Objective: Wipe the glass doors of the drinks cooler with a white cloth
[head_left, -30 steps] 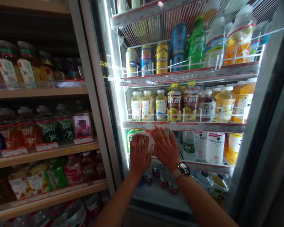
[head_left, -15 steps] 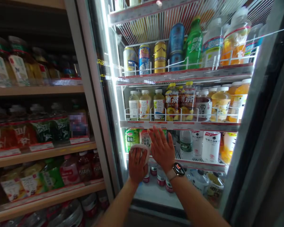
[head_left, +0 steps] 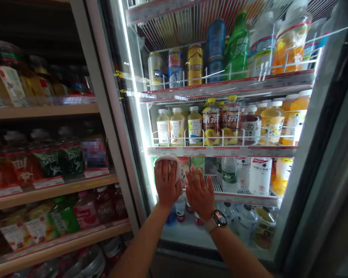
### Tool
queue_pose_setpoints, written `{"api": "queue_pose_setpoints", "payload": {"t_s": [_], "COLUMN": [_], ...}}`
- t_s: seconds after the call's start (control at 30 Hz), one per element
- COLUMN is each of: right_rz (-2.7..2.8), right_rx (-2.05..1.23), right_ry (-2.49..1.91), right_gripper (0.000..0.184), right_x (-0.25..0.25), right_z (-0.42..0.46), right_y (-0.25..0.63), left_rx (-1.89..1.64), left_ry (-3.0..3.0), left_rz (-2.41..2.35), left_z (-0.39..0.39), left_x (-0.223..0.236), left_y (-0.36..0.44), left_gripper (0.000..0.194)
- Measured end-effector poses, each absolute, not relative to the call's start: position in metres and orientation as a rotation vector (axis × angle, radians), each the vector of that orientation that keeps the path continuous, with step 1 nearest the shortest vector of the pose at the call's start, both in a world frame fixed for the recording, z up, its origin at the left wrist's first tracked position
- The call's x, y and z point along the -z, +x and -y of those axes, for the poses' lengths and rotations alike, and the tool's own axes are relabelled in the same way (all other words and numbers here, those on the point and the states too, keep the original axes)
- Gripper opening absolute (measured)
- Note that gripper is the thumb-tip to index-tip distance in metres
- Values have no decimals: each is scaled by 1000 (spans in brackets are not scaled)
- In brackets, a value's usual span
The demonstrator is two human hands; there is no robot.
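Observation:
My left hand (head_left: 166,187) presses a folded white cloth (head_left: 166,158) against the glass door (head_left: 191,237) of a lit drinks cooler, its fingers spread over the cloth. Beside it on the right, my right hand (head_left: 200,197) lies flat toward the same glass with fingers apart, holding nothing. A watch (head_left: 220,218) is on the right wrist. Behind the hands, through the glass, drink cartons are partly hidden. A clear water bottle (head_left: 229,175) and white packs (head_left: 260,177) stand on that shelf to the right.
Higher cooler shelves hold tea bottles (head_left: 195,126), cans (head_left: 195,65) and a green soda bottle (head_left: 238,48). The door's dark frame (head_left: 316,127) runs down the right. At left, wooden shelves (head_left: 46,111) carry more bottled drinks, separated from the cooler by a grey post (head_left: 100,77).
My left hand has slid the cloth up and slightly left along the glass. The right hand sits slightly lower in view, still flat. The view has tilted a little.

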State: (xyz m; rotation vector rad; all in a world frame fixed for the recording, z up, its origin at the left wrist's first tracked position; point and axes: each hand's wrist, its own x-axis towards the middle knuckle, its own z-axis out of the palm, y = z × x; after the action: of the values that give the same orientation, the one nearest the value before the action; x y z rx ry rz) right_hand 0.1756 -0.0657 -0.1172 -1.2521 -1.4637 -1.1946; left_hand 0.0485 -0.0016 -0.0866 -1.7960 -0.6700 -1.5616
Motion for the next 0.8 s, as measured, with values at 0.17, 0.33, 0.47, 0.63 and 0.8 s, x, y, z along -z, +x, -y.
{"api": "queue_pose_setpoints", "payload": {"t_s": [0.17,0.33,0.47,0.63,0.8], "right_rz": [1459,1438,1442,1442,1437], "right_rx": [1214,1233,1229,1237,1244], "right_ry": [-1277,-1284,-1282,-1276,-1266], "right_gripper": [60,60,59,56,51], "right_x": [118,121,120,119,120], "right_z": [66,65,65,67,67], "right_y": [175,174,174,174,174], "left_rx": [1502,1432,1441,1593,1599], "left_ry": [-1819,-1862,-1869,-1831,-1805], "left_rz": [642,699,770,755,686], "left_z": [10,20,17,9,5], "left_x": [155,179,138,84,107], "left_y": [45,42,44,54,57], "left_gripper": [60,59,58,59,57]}}
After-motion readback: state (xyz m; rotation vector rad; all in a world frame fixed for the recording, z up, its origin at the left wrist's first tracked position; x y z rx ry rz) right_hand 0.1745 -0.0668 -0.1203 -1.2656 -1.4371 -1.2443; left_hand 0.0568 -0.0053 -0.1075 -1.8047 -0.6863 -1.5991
